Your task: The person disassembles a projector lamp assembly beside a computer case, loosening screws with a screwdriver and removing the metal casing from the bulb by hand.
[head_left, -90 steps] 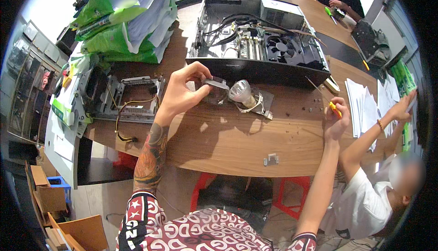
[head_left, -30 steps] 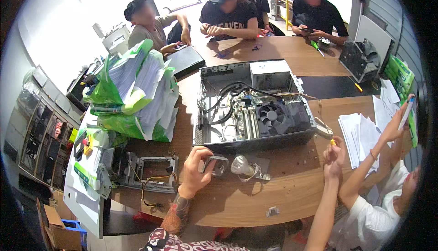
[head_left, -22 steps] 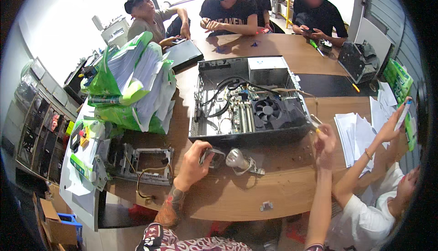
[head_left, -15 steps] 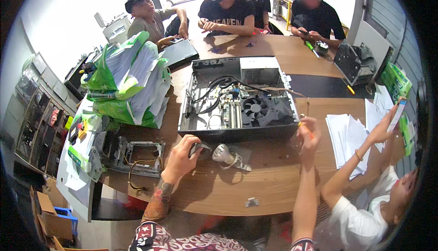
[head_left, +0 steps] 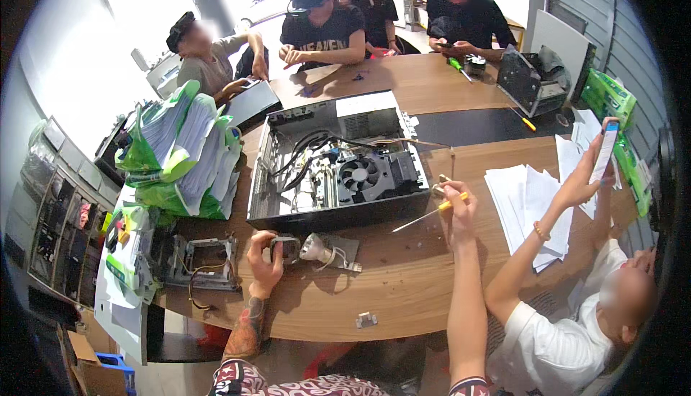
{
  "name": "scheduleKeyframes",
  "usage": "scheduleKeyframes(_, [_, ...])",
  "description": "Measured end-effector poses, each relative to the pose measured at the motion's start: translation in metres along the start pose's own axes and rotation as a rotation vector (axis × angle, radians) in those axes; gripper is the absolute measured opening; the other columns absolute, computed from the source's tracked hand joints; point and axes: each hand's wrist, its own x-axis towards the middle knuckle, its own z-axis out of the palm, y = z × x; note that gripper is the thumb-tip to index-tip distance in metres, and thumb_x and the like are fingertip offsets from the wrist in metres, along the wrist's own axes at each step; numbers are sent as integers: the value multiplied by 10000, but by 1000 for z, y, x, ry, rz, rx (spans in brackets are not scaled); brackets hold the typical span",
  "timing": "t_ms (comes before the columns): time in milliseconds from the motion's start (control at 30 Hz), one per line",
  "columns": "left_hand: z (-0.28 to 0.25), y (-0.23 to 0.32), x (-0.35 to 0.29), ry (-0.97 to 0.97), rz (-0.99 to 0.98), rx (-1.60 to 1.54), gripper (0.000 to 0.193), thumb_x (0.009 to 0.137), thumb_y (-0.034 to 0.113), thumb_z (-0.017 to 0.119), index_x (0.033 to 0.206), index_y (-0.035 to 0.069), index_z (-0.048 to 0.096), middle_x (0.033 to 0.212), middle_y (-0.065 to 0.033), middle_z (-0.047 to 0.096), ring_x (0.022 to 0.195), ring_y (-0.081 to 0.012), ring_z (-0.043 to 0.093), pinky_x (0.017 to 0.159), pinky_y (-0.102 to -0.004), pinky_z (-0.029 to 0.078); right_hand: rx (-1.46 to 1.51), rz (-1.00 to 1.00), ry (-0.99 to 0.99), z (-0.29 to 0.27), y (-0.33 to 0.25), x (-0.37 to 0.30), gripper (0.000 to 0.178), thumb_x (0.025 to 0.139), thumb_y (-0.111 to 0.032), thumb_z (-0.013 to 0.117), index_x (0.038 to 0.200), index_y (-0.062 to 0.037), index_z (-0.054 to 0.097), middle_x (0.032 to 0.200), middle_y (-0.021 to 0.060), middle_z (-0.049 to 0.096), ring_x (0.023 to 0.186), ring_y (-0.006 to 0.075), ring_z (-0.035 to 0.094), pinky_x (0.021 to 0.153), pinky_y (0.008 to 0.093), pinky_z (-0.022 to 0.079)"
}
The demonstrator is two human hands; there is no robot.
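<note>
Left of the open PC case (head_left: 342, 213): metal frame (head_left: 209, 279) on the bench (head_left: 288, 317). In front of the case's near left corner — left hand (head_left: 264, 261), pinching a grey housing (head_left: 289, 249); reflector lamp (head_left: 312, 248) just beside it. Behind the case, dark shirt (head_left: 327, 38) with chest lettering. Right of case — right hand (head_left: 458, 213), gripping a yellow-handled screwdriver (head_left: 443, 207), tip pointing left. Well right, green pack (head_left: 608, 101), pale print.

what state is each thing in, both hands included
Left hand: closed on grey part
Right hand: closed around screwdriver
Computer case: open, insides exposed
Bulb: lying on its side
Metal frame: lying flat
White sheets: loose, overlapping
Phone: screen lit
</note>
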Motion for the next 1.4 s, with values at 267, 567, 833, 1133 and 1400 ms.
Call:
scheduleKeyframes(267, [4, 9, 9, 23, -1, 40, 253, 845, -5, 663, 1070, 31, 552, 875, -100, 589, 723, -200, 561, 669, -304, 463, 132, 145, 63, -4, -2, 2, 223, 954, -251, 624, 1063, -56, 617, 727, -17, 563, 469, 38, 447, 406, 202, 334])
scheduleKeyframes(567, [4, 4, 7, -7, -86, 61, 266, 842, -31, 657, 1075, 11, 535, 856, -106, 582, 724, -198, 585, 667, -321, 474, 195, 154, 28, 0, -3, 1, 221, 948, -229, 634, 1075, -50, 606, 728, -13, 553, 462, 34, 413, 405, 208, 306])
scheduleKeyframes(833, [-2, 6, 8, -57, -73, 18, 262, 834, -9, 663, 1068, 7, 544, 859, -119, 576, 728, -218, 577, 660, -323, 466, 238, 134, 97, 0, -10, -3, 217, 939, -196, 637, 1096, -50, 598, 691, -8, 537, 502, 41, 434, 423, 206, 316])
scheduleKeyframes(1133, [-4, 8, 10, -141, -51, 7, 358, 724, -52, 632, 1065, 15, 550, 941, -169, 585, 882, -362, 600, 776, -399, 481, 258, 160, 72, 0, -9, -5, 217, 932, -189, 636, 1098, -57, 589, 721, -15, 528, 522, 51, 445, 427, 208, 316])
scheduleKeyframes(1400, [-2, 5, 12, -145, -5, 41, 400, 682, -83, 604, 1064, 24, 551, 973, -178, 584, 929, -389, 586, 810, -411, 478, 254, 146, 94, -1, -7, -3, 210, 939, -200, 623, 1092, -58, 594, 691, -2, 531, 495, 51, 423, 424, 210, 306])
